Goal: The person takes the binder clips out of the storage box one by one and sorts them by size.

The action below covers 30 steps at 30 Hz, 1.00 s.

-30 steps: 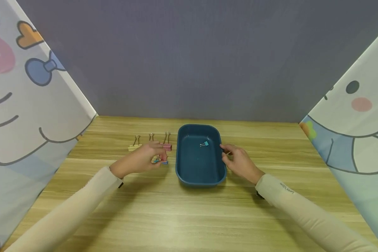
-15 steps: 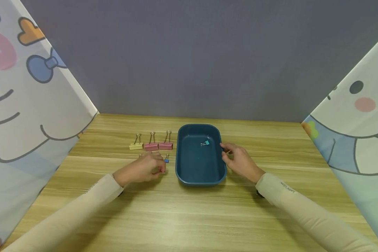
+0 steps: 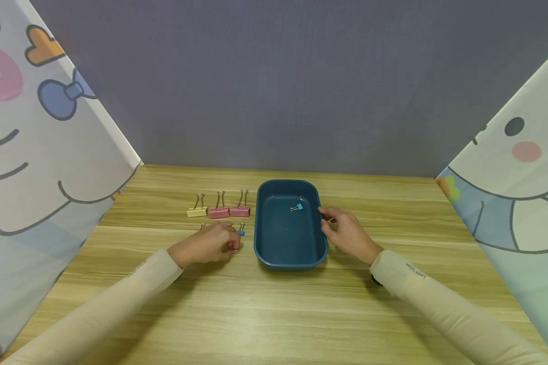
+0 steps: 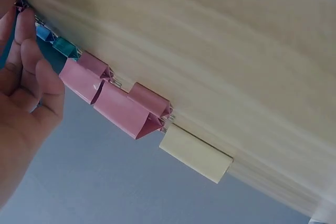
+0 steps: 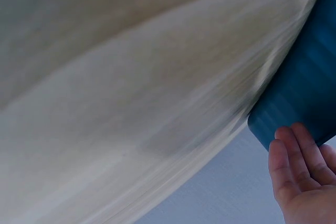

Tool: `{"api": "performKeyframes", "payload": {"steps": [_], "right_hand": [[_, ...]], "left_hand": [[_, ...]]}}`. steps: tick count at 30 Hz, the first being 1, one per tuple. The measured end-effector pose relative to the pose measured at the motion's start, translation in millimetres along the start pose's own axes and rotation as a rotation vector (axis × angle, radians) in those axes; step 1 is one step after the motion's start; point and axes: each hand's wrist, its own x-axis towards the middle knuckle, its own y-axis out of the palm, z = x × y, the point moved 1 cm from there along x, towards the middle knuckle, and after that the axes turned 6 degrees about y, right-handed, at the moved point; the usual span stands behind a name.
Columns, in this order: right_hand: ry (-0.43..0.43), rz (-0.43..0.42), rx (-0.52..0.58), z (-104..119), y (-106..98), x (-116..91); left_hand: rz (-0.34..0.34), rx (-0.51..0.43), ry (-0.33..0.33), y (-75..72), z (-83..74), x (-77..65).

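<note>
In the left wrist view, thumb and fingers of my left hand pinch a small dark binder clip close to the table. The head view hides most of this clip behind the fingers. A small blue binder clip lies just beyond that hand, with a teal one beside it. Behind stand two larger pink binder clips and a yellow one. My right hand touches the right side of a dark blue bin, its fingers fairly straight against the outer wall. Inside lies a small light-blue binder clip.
Smaller pink binder clips stand in a nearer row, mostly covered by the left hand in the head view. The wooden table ends at a grey back panel. Cartoon-printed cloth borders both sides.
My left hand has drawn back toward the person from the small blue clip, uncovering it and the pink clips, then stayed nearly still. The right hand keeps its place at the bin.
</note>
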Motion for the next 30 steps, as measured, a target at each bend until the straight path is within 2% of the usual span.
{"api": "performKeyframes", "payload": {"steps": [4, 7, 10, 14, 23, 30], "right_hand": [[-0.006, 0.002, 0.002, -0.3, 0.7, -0.3], [0.001, 0.011, 0.003, -0.2, 1.2, -0.8], [0.01, 0.017, 0.004, 0.2, 1.1, -1.1], [0.011, 0.019, 0.007, 0.9, 0.5, -1.4], [0.012, 0.005, 0.0, 0.1, -0.3, -1.9], [0.008, 0.006, -0.008, 1.2, -0.3, -1.7]], "left_hand": [[0.034, -0.014, -0.03, -4.4, -0.3, 0.4], [0.044, -0.034, -0.061, -13.0, -1.6, 1.7], [0.003, -0.043, -0.071, -25.0, -3.1, 5.6], [-0.067, -0.012, -0.047, -39.1, -5.2, 14.1], [-0.082, 0.037, -0.049, -47.7, -9.7, 44.3], [-0.098, 0.049, -0.096, -53.3, -14.5, 68.5]]}}
